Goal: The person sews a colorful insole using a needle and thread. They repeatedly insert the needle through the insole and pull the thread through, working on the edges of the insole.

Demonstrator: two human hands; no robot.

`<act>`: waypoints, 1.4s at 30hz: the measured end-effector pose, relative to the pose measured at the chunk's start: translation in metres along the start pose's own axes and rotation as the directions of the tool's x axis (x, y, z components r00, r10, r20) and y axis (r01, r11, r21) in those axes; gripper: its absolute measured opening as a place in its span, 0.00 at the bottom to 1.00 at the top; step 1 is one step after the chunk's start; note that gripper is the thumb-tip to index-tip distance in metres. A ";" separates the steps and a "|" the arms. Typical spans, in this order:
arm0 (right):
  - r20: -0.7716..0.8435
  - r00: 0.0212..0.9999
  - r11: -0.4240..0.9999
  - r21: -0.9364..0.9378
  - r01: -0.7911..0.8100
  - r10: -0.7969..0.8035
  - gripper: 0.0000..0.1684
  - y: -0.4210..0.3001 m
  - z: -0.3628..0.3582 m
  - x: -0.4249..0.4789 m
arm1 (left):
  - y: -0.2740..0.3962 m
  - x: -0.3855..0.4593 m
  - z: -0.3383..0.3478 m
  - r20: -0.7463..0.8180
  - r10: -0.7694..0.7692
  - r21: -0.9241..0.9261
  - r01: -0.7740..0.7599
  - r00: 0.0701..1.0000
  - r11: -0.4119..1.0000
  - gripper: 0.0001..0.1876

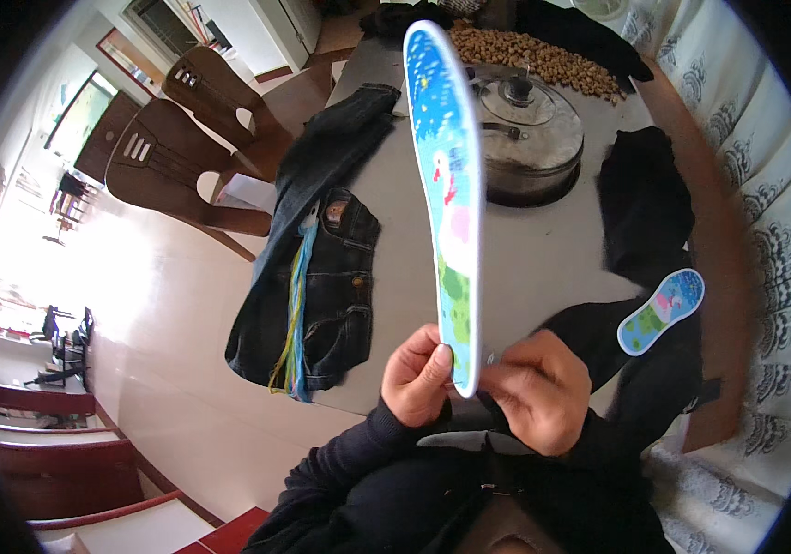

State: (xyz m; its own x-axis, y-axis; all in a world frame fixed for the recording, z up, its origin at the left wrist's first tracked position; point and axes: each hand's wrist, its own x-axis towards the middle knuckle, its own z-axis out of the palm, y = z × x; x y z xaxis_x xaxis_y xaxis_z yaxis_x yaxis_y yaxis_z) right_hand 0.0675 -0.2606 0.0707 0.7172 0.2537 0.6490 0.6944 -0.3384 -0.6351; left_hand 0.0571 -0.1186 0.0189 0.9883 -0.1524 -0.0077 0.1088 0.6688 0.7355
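My left hand [412, 381] grips the lower end of a shoe insole [456, 232], thumb laid on its patterned face. The insole stands upright before me, turned partly edge-on. It carries a stitched picture of a white bird on pink, blue and green, inside a white rim. Close by its lower right edge is my right hand [544, 395], blurred, with fingers bent inward. The insole hides part of those fingertips, and whether they pinch anything is unclear. A second insole [660, 311] with a like picture lies on black cloth to the right.
Dark jeans [340, 291] lie along the table's left side, with blue and yellow thread skeins [300, 311] on them. Behind the raised insole sits a lidded metal pan [530, 138]. Peanuts [541, 59] are spread at the far end. Wooden chairs [160, 166] stand left; a curtain [769, 277] hangs right.
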 end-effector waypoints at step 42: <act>-0.590 0.650 0.755 0.655 0.037 0.480 0.07 0.056 -0.119 -0.028 | -0.009 0.016 -0.097 -0.366 0.552 0.878 0.082 0.749 0.471 0.07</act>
State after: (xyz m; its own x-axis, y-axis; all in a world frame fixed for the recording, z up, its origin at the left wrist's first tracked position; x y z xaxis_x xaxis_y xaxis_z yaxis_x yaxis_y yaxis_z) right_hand 0.0795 -0.3948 0.0673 0.7645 -0.5319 0.3641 0.5890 0.3471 -0.7298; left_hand 0.0827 -0.0564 -0.0539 0.8397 0.5213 0.1522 0.0385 -0.3366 0.9409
